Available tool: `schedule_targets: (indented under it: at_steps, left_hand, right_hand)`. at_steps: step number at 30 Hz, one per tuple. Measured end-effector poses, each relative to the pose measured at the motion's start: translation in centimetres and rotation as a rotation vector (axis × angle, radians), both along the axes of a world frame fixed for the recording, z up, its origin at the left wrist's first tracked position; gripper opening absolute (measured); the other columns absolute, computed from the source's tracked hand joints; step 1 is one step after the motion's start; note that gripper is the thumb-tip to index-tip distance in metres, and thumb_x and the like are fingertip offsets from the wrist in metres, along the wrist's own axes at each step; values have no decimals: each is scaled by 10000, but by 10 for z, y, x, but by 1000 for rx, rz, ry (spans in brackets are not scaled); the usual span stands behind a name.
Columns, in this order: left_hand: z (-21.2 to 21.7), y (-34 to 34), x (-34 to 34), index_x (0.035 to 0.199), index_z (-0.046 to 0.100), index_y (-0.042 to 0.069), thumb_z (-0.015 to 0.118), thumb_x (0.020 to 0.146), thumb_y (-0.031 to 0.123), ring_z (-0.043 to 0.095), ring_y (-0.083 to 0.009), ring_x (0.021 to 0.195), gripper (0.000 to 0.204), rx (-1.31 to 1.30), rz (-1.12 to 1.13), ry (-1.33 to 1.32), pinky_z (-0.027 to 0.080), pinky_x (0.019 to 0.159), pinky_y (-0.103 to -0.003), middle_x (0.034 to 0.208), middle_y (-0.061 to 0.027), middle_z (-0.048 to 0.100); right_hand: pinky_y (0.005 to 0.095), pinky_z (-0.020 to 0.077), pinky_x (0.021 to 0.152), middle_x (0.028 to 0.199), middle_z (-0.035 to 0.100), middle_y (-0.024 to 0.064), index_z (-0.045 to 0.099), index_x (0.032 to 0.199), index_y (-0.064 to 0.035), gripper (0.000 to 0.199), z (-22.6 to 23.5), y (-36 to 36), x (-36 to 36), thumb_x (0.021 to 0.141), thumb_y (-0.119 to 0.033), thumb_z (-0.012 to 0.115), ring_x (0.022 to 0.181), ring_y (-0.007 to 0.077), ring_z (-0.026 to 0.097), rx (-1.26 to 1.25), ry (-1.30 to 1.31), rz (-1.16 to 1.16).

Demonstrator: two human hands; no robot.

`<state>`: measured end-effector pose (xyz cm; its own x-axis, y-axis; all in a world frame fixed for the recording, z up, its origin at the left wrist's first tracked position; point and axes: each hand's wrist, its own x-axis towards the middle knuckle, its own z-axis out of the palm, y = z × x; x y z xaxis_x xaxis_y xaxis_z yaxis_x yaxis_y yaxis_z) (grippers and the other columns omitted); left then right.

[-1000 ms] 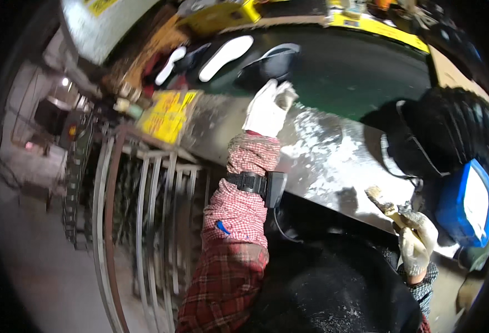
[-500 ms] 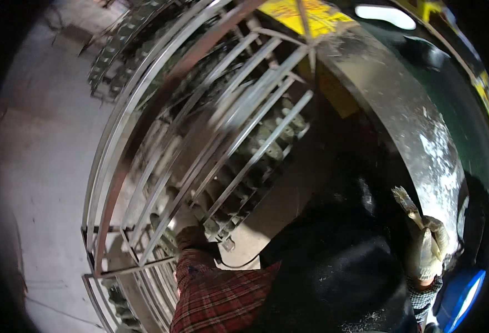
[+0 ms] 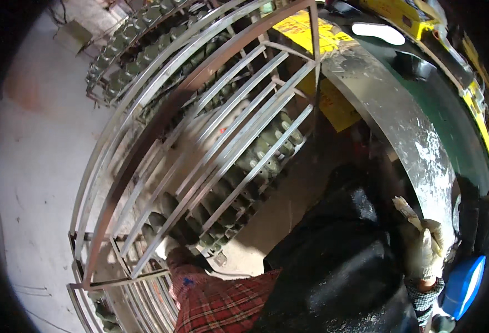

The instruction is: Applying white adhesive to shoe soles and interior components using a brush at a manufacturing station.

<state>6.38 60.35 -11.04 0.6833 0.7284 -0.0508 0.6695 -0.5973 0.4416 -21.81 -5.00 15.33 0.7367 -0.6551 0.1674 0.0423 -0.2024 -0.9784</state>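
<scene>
From where I stand, the white-gloved left hand [image 3: 167,246] is down among olive-green, rounded, shoe-shaped pieces [image 3: 157,220] at the grey-and-brown barred metal rack [image 3: 187,94], its grip hidden from me, while the cream-gloved right hand [image 3: 426,250] clamps a pale-bristled brush [image 3: 408,212] near the grey metal-topped bench [image 3: 379,84].

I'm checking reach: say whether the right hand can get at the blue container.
Probably yes: the blue container lies close beside the right hand, with nothing visible between them, though that hand holds a brush.
</scene>
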Motion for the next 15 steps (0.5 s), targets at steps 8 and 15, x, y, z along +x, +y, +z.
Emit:
schedule_targets:
  at_steps: [8, 15]
  left_hand:
    - [31, -59, 26, 1113, 625, 24, 655, 830, 156, 642, -304, 1008, 313, -1143, -148, -364, 532, 823, -453, 1133, -141, 645]
    - [120, -323, -8, 1272, 503, -49, 516, 931, 370, 598, -360, 1107, 540, -1649, -748, 239, 480, 967, -525, 1224, -219, 596]
  right_hand:
    - [281, 490, 748, 929, 654, 101, 618, 1042, 17, 195, -28, -23, -50, 961, -157, 588, 808, 144, 600, -95, 214, -132]
    - [281, 487, 692, 876, 664, 74, 670, 993, -3, 137, -14, -51, -81, 891, -85, 631, 735, 136, 601, -273, 298, -363]
